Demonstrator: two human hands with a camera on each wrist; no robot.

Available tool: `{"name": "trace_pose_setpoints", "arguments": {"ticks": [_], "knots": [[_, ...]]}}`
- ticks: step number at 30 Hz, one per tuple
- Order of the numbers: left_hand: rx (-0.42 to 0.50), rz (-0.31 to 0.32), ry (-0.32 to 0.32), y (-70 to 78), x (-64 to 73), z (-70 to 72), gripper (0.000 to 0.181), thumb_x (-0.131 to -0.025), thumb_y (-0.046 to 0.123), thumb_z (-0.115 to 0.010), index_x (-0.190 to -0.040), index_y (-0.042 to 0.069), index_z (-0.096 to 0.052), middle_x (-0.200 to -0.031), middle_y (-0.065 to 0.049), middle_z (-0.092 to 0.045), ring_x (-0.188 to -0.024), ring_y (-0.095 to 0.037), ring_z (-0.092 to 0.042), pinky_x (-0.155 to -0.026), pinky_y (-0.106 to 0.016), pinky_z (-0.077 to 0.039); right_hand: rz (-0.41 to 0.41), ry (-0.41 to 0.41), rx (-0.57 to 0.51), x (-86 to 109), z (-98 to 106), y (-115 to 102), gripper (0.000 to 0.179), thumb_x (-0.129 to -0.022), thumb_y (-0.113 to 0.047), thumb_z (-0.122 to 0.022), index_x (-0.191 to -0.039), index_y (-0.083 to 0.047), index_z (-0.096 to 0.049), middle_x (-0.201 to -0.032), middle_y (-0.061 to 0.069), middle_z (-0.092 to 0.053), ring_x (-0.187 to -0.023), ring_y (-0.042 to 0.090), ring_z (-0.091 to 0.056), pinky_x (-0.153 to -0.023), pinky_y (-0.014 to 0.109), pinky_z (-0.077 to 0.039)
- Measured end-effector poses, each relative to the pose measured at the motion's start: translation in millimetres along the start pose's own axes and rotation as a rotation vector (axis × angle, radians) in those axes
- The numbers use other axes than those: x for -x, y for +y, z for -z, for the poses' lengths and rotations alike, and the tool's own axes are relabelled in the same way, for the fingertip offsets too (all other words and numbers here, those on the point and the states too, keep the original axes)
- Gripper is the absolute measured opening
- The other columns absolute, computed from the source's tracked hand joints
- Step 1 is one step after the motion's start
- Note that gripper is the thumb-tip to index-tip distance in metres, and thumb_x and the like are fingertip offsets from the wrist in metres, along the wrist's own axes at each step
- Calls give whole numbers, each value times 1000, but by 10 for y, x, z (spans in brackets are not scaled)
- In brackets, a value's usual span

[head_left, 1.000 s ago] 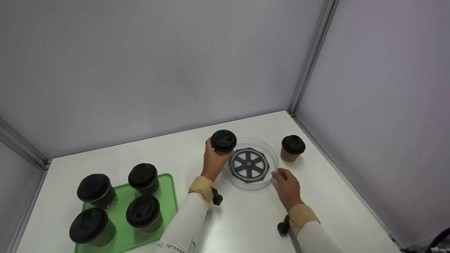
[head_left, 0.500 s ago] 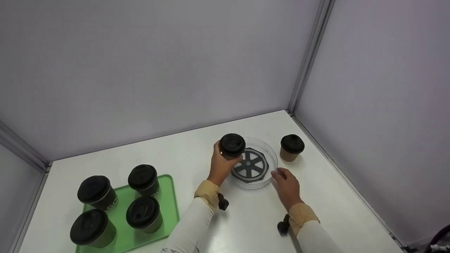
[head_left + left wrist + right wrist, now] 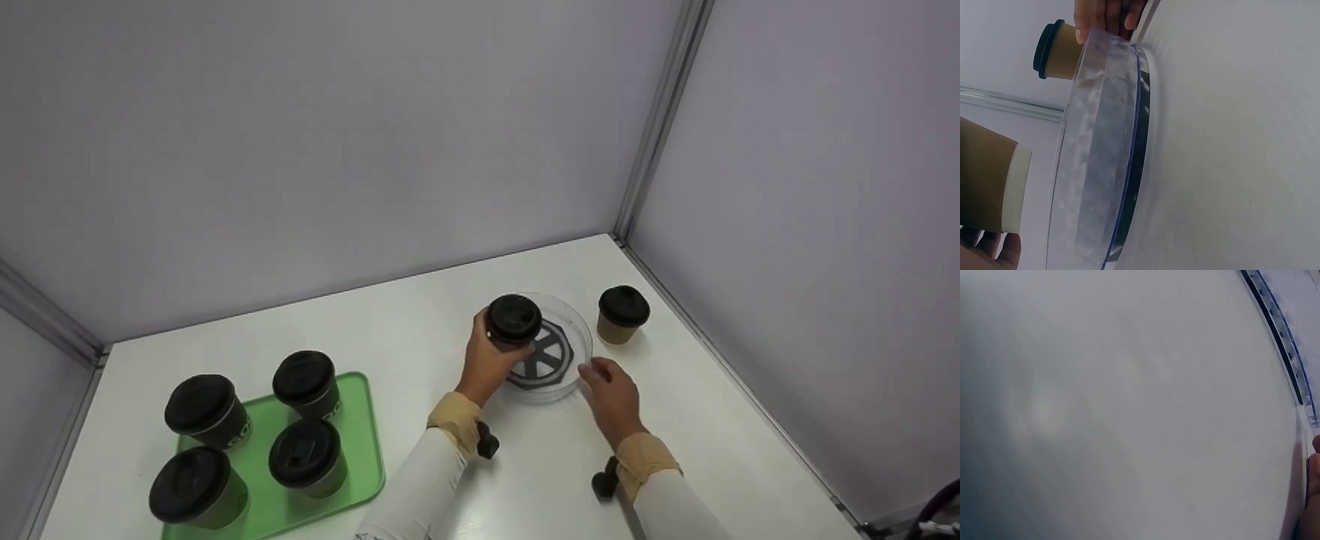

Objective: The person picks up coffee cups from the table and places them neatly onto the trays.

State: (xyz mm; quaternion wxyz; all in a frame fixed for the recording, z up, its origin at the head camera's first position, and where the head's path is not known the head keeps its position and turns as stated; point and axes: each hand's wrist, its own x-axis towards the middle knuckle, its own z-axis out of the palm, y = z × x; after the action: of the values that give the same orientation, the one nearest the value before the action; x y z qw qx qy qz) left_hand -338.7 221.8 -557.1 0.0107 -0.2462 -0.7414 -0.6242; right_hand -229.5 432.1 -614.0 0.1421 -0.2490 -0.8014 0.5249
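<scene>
In the head view, my left hand (image 3: 491, 364) grips a lidded paper coffee cup (image 3: 514, 321), held upright over the left part of a clear round tray (image 3: 577, 322). The cup's brown side and pale base (image 3: 1016, 188) show in the left wrist view, apart from the tray's see-through wall (image 3: 1095, 152). A dark spoked wheel pattern (image 3: 551, 364) shows through the tray, partly hidden by the cup. My right hand (image 3: 616, 401) holds the tray's near right rim between thumb and curled fingers. Behind that hand stands a smaller brown cup with a black lid (image 3: 624, 306).
On the left, a green tray (image 3: 367, 442) bears several black-lidded cups (image 3: 304, 454). The white table (image 3: 420, 322) meets a grey wall at the back and another panel (image 3: 795, 247) on the right.
My left hand has carried the cup rightward and slightly nearer, from the tray's left edge to over its pattern. The right hand stays at the rim.
</scene>
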Motion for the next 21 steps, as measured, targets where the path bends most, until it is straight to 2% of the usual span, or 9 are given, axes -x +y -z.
{"name": "trace_pose_setpoints", "arguments": {"ticks": [13,21], "knots": [[1,28,-15,-35,61,-262,90,-74,28,-86,-145,16,-33,-139,4,-48,-130,-9,-41,-109,-34,-29,-7,5,14,2,-3,20,52,-93,-46,-63,-132,-13,-56,-126,5,-59,-120,21,-51,-100,43,-41],[-11,9,-23,-1,101,-363,84,-74,25,-87,-141,16,-37,-133,6,-49,-127,-10,-43,-110,-35,-30,19,28,12,-5,-8,33,50,-92,-46,-64,-128,-12,-60,-124,6,-61,-118,22,-52,-99,42,-41]]}}
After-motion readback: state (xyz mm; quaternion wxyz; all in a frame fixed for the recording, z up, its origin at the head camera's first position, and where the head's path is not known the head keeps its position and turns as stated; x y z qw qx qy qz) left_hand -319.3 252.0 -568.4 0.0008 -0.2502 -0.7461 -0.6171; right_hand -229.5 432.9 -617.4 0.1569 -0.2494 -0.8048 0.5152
